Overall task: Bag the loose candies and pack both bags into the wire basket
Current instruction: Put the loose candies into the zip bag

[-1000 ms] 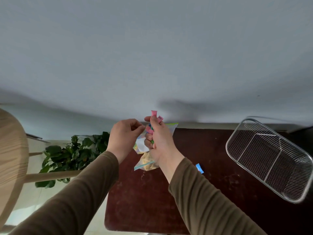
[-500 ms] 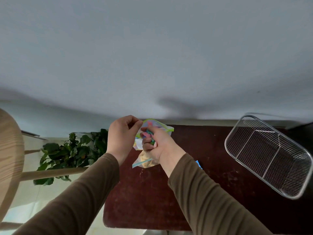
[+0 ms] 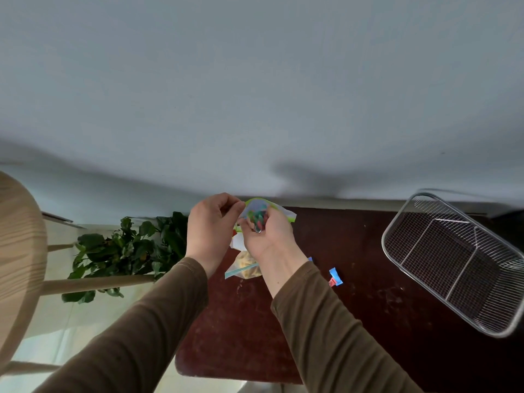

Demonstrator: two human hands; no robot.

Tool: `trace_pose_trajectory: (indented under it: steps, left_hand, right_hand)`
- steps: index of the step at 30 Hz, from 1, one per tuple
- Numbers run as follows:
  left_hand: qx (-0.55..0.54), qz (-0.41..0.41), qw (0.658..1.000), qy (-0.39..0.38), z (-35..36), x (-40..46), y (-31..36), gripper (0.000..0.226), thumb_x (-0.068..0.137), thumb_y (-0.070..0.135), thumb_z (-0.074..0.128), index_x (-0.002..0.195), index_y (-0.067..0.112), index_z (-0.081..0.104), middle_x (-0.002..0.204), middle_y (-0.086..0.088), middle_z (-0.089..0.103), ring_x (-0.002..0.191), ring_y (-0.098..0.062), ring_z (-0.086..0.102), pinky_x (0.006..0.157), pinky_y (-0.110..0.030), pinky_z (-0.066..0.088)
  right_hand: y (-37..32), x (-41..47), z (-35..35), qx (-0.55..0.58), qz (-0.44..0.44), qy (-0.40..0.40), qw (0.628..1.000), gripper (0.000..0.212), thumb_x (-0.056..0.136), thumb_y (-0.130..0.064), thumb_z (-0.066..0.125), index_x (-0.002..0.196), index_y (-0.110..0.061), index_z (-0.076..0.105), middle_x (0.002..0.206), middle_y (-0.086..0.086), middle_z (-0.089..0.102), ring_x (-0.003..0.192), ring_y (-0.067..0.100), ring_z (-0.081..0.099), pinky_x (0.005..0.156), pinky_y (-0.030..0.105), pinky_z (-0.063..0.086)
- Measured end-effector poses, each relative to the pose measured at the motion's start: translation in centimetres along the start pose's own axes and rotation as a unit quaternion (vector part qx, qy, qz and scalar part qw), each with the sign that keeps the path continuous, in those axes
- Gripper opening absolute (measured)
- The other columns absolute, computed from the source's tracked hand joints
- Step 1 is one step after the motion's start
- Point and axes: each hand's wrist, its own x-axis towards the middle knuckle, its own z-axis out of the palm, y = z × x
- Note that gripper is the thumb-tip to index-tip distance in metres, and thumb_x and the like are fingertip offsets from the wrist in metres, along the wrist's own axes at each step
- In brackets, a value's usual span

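Observation:
My left hand pinches the rim of a clear zip bag with a green seal, holding its mouth apart above the table's far left corner. My right hand is at the bag's mouth with a fistful of coloured candies in its fingers. Under my hands, a second bag with a blue seal lies on the table with yellowish contents. Two loose candies lie to the right of my right forearm. The wire basket sits empty at the right.
The dark red table stands against a pale wall. Off the table's left edge are a leafy green plant on the floor and a light wooden stool.
My right hand has lowered the candies from above the bag into its mouth. The bag's green rim has spread wider. The loose candies beside my right forearm have come into view.

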Motion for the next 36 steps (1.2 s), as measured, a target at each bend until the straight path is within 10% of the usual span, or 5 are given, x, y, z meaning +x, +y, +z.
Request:
trace_pose_trajectory:
  steps: [4,10,21,32,36]
  left_hand:
    - [-0.006,-0.001,1.0,0.004,0.0,0.1,-0.2,0.016,0.094,0.023,0.073,0.08,0.017,0.077,0.067,0.005,0.072,0.058,-0.006,0.057,0.057,-0.028,0.047]
    - [-0.021,-0.001,1.0,0.011,-0.2,-0.6,0.2,0.008,0.092,0.022,0.075,0.086,0.018,0.079,0.078,0.007,0.077,0.075,-0.013,0.071,0.073,-0.038,0.059]
    - [-0.108,-0.01,0.994,0.003,2.2,-8.0,2.3,0.003,0.091,0.02,0.079,0.09,0.022,0.077,0.083,0.005,0.077,0.077,-0.013,0.072,0.074,-0.037,0.06]
    - [-0.074,-0.081,0.99,-0.094,9.4,-13.3,-2.5,0.009,0.089,0.025,0.079,0.083,0.029,0.075,0.081,0.015,0.074,0.075,-0.005,0.068,0.071,-0.02,0.052]
    - [-0.067,-0.092,0.988,-0.103,10.8,-13.8,-3.4,0.011,0.09,0.026,0.079,0.081,0.03,0.074,0.076,0.011,0.073,0.069,-0.007,0.065,0.068,-0.022,0.051]
  right_hand:
    - [0.0,-0.1,-0.4,-0.075,-0.029,-0.035,0.996,0.047,0.104,-0.008,0.042,0.15,0.001,0.039,0.135,0.02,0.059,0.096,0.024,0.066,0.074,0.024,0.055]
    - [-0.5,-2.3,-0.6,-0.051,-0.027,-0.021,0.998,0.05,0.103,-0.009,0.049,0.151,-0.004,0.037,0.154,0.022,0.04,0.143,0.035,0.044,0.114,0.04,0.041]
    - [-3.3,-5.8,-9.2,-0.222,-0.264,-0.054,0.937,0.023,0.102,-0.016,0.054,0.12,-0.017,0.068,0.108,0.0,0.072,0.088,0.003,0.067,0.07,0.017,0.053]
    - [-10.1,4.7,-25.6,-0.823,-0.475,0.107,0.293,0.07,0.093,-0.068,0.045,0.142,-0.019,0.049,0.129,0.002,0.053,0.101,0.021,0.057,0.062,0.031,0.053]
    - [-9.5,7.4,-26.6,-0.858,-0.485,0.056,0.158,0.089,0.088,-0.079,0.04,0.152,-0.017,0.04,0.139,0.008,0.052,0.093,0.025,0.059,0.057,0.036,0.053]
